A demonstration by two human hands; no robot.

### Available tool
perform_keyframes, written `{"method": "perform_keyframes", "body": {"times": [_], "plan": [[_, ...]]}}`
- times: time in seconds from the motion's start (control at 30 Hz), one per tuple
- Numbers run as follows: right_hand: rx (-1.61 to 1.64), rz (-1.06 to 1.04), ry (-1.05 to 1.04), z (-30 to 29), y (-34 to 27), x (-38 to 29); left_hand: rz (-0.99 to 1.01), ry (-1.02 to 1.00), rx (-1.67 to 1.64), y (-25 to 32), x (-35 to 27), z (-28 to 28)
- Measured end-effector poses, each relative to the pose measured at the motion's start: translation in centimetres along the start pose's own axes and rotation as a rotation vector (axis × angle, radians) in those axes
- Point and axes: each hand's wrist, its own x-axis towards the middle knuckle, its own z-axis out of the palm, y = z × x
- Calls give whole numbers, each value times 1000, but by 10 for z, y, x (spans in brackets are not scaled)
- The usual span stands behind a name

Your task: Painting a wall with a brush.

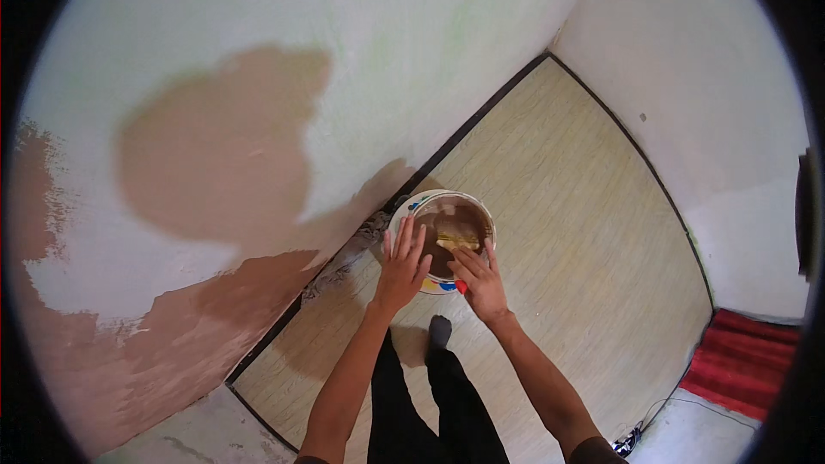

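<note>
A round bucket (pixel 491 222) of brown paint (pixel 422 246) stands before me on a round, colourfully patterned stool (pixel 428 286). My right hand (pixel 482 283) reaches over the near right of the rim, shut on a paintbrush (pixel 456 243). The brush's red handle end shows beneath my palm, and its pale head lies over the paint inside the bucket. Flat beside the left rim is my left hand (pixel 401 274), thumb apart from the fingers, holding nothing. Whether it touches the rim I cannot tell.
The wall (pixel 387 64) on the left is pale, with brown paint (pixel 187 309) over its lower part. Crumpled cloth or plastic (pixel 335 270) lies along the dark baseboard (pixel 477 117). A red cloth (pixel 741 361) and cables (pixel 628 441) are at the right. Wood-patterned flooring (pixel 580 206) surrounds the stool.
</note>
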Motion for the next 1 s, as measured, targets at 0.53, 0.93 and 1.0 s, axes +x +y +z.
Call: {"method": "perform_keyframes", "body": {"times": [0.53, 0.93, 1.0], "plan": [[-95, -60, 18, -27, -21, 7, 334, 244, -39, 60, -24, -32], [-42, -66, -33, -12, 4, 11, 343, 154, -7, 67, -43, -30], [-58, -72, -23, -15, 1, 18, 201, 200, -141, 58, -40, -31]]}}
